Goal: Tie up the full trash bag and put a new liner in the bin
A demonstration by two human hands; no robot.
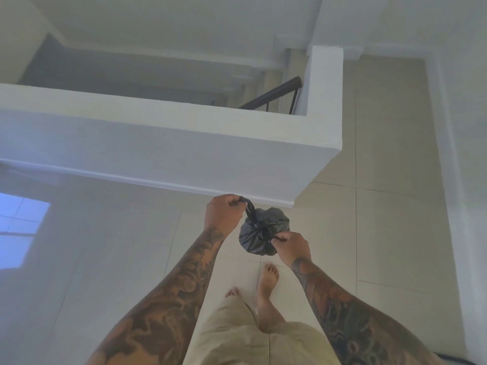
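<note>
Trash bag [263, 231] is small, black and bunched into a round bundle, hanging in the air over the tiled floor [382, 233] just in front of the low white wall [184, 143] that runs around the stairwell. Both hands are on it, set a bit apart from each other. Left hand [224, 213] has its fingers curled round one twisted end of the plastic, which runs up and to the left from the knot area. Right hand [291, 246] pinches the other end right at the gathered top of the bag, down on its near side. So it's clamped from both sides with the two tails going opposite ways. Both forearms have heavy tattoos. Person is barefoot in beige shorts [263, 338], with one foot [267, 283] forward, almost directly under the bag. Past the wall you can see a dark handrail [274, 94] going down the stairs. A bright patch of window light sits on the floor at far left.
</note>
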